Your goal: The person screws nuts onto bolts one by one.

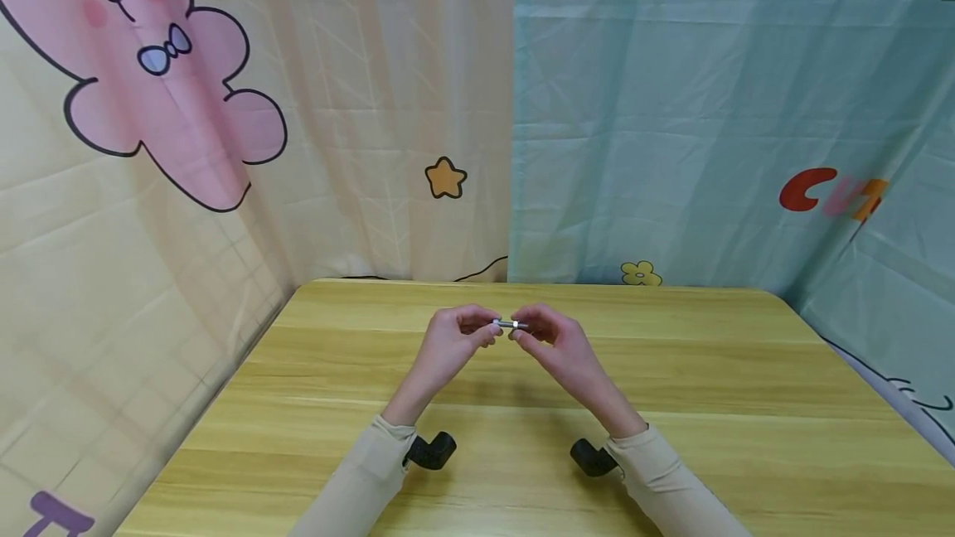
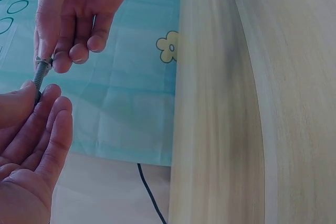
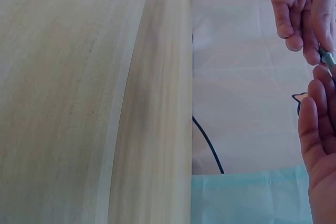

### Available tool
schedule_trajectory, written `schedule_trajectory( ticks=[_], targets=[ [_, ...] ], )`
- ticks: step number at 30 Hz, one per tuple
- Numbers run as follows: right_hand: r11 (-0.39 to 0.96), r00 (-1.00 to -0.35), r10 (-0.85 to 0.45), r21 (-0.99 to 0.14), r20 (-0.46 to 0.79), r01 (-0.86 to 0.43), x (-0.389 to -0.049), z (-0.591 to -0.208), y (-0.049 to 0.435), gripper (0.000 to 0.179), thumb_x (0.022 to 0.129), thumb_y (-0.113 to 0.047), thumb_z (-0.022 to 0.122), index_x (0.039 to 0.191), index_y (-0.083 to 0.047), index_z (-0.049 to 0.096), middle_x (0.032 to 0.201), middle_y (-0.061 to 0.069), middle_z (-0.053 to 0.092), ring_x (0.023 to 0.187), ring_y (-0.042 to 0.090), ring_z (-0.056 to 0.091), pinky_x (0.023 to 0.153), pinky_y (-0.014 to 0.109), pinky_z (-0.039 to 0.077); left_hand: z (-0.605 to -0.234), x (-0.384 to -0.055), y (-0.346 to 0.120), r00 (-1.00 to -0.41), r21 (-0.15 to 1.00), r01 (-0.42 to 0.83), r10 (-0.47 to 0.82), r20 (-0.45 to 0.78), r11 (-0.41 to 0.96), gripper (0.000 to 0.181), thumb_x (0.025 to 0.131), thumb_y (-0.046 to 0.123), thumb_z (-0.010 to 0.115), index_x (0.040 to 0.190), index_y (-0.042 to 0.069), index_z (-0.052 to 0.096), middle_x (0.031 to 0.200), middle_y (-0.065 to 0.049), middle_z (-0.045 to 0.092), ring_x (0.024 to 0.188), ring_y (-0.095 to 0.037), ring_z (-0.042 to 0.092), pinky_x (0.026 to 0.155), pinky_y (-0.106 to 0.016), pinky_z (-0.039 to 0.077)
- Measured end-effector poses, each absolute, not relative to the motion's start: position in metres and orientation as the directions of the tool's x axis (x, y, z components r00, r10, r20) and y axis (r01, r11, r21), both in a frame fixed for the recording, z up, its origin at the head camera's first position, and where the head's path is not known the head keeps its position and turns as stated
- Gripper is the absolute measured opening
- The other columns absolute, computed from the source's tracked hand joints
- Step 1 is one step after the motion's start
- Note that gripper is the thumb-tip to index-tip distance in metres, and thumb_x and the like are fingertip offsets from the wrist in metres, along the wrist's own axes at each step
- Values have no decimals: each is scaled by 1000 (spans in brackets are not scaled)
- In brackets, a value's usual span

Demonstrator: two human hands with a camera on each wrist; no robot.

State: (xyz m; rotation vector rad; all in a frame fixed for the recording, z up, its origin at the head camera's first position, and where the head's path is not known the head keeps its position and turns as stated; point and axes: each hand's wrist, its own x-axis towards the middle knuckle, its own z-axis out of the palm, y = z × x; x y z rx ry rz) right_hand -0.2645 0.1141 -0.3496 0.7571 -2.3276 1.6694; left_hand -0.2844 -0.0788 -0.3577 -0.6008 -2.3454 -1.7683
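A small metal bolt [image 1: 505, 323] is held sideways above the table, between the two hands. My left hand [image 1: 457, 340] pinches its head end between thumb and fingers. A nut [image 2: 44, 63] sits around the threaded shank [image 2: 38, 75], and my right hand [image 1: 558, 348] pinches at it from the other side. The left wrist view shows bare thread between the two sets of fingertips. At the right edge of the right wrist view, the bolt [image 3: 328, 59] is partly cut off. Fingers hide the bolt's head.
Below the hands lies a wood-grain table [image 1: 336, 404]. Printed curtains [image 1: 634, 123] hang behind its far edge and along both sides. Black angled pieces [image 1: 434, 451] stick out at both wrists. A dark cord or line [image 2: 151, 192] shows beyond the table edge.
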Motion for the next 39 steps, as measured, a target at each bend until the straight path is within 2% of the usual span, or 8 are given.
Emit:
schedule_trajectory(
  ticks=[4,12,17,21,24,27,34,39],
  targets=[
    [232,-880,-303,-867,367,-441,-265,-349,115,18,97,-6,62,112,5,64,96,15,70,89,26,67,85,47,54,-365,-290,-80,-909,891,399,224,352,217,12,91,7,71,103,3,73,92,-9,73,81,-29,69,71,-34,57],
    [295,-918,-266,-881,295,-369,-264,-348,114,20,101,-15,57,93,-2,69,74,14,66,76,31,62,73,39,53,-367,-290,-79,-897,883,415,260,357,220,9,92,8,70,99,6,74,88,-2,72,82,-35,68,77,-56,54],
    [266,-909,-259,-880,328,-393,-264,-349,114,23,104,-16,52,100,1,68,87,17,67,82,31,62,78,49,53,-366,-289,-78,-901,880,413,247,357,234,9,92,8,70,100,7,74,88,-1,72,80,-31,68,76,-52,55],
    [250,-890,-257,-864,377,-438,-264,-348,115,21,103,-14,54,115,-1,64,106,16,65,95,25,61,83,44,53,-365,-290,-78,-899,883,417,241,365,218,10,92,7,70,101,4,74,89,-6,72,80,-30,69,75,-47,57],
    [248,-867,-270,-840,418,-483,-264,-347,115,19,99,-8,59,117,-2,63,112,16,63,101,25,59,85,40,52,-365,-290,-79,-903,887,410,230,362,214,12,92,7,70,102,2,73,90,-9,72,80,-29,69,73,-39,57],
    [250,-845,-290,-817,449,-520,-263,-347,114,19,96,-3,63,114,0,62,110,16,64,102,26,59,86,41,52,-365,-290,-79,-909,890,401,217,356,219,14,92,7,70,104,1,73,92,-11,72,81,-28,68,71,-34,57],
    [250,-829,-307,-801,468,-545,-264,-348,113,20,92,2,65,111,8,60,104,17,64,96,27,62,85,44,53,-348,-276,-76,-907,888,402,232,352,222,14,92,-1,66,104,-8,70,92,-19,71,82,-35,68,77,-49,56],
    [234,-855,-306,-837,419,-495,-264,-348,114,18,94,-1,65,111,6,62,104,20,67,96,30,65,86,38,54,-333,-262,-75,-910,891,392,240,339,228,14,92,-2,66,104,-8,69,93,-20,71,84,-37,68,74,-38,57]
  ],
)
